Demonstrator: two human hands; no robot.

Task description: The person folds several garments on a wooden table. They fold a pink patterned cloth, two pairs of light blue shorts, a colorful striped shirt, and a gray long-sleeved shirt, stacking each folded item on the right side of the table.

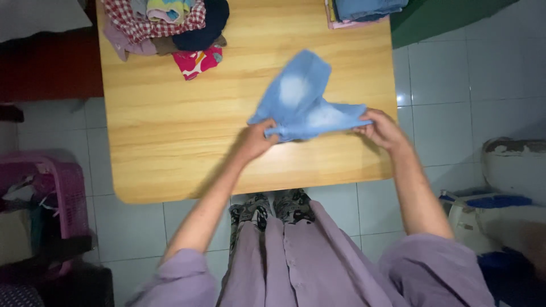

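Wooden table (170, 148) | left hand (257, 139), right hand (382, 129) pinch blurred denim garment (304, 102) | fingertips hidden

A home laundry corner: a wooden table (170, 142) on white floor tiles (455, 85) carries a heap of mixed clothes (165, 25) and a folded stack (364, 10), with a pink laundry basket (65, 193) beside it.

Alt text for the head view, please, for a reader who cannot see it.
Seen from above, the left hand and right hand hold a light blue denim garment over a wooden table. A heap of mixed clothes and a folded stack sit at its far edge.
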